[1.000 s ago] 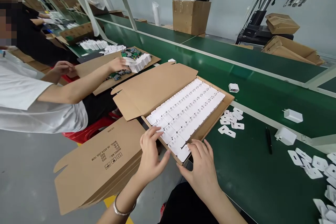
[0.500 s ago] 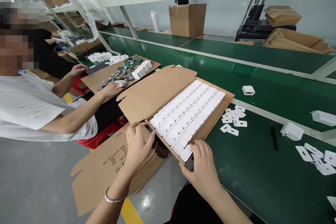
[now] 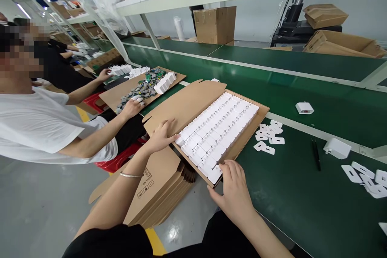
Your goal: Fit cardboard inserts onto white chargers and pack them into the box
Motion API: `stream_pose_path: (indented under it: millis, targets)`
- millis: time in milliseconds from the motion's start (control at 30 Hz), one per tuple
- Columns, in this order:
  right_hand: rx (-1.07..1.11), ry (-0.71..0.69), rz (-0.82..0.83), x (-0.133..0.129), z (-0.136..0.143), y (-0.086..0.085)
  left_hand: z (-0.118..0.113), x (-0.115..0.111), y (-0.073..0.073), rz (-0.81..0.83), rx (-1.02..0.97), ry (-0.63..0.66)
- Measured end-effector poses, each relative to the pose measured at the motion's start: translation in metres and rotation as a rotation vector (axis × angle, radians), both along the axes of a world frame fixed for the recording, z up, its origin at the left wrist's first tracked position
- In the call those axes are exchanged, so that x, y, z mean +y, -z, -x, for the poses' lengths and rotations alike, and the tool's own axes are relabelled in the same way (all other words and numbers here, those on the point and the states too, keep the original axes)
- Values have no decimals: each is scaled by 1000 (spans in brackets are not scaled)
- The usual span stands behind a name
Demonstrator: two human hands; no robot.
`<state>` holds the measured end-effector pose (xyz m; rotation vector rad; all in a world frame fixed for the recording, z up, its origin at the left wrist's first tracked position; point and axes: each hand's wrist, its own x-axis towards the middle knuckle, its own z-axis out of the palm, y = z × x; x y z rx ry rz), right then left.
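An open cardboard box (image 3: 248, 136) lies at a slant on the bench, filled with rows of white plastic charger housings (image 3: 213, 139). At its near corner, my right hand (image 3: 232, 187) grips the box wall, fingers over the inside edge and thumb outside. My left hand (image 3: 160, 137) rests at the left corner, where the lid flap (image 3: 187, 98) folds out. Its fingers stretch over the flap and its thumb points towards the box edge; how firmly it touches is unclear.
Flattened cartons (image 3: 160, 193) are stacked below on the left. Beside me a co-worker's hand (image 3: 134, 107) is at a heap of small circuit boards (image 3: 145, 86). White plates (image 3: 269, 132), a black pen (image 3: 316, 155) and a white charger (image 3: 337, 148) lie on the right.
My left hand has moved up and away from me, from the box's near-left edge onto the lid flap. My right hand stays put. The co-worker's far hand has reached forward to the white housings.
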<state>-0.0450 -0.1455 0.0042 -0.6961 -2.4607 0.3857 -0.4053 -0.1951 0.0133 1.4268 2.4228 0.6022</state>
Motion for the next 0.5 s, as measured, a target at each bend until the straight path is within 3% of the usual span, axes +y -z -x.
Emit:
stream_pose_path:
  millis: [200,500]
  targets:
    - [-19,1,-5,0,-1,0,-11,-3,-2,66,4,45]
    - [-21,7,2,0,0,-2,-20,17,-25,301,38,54]
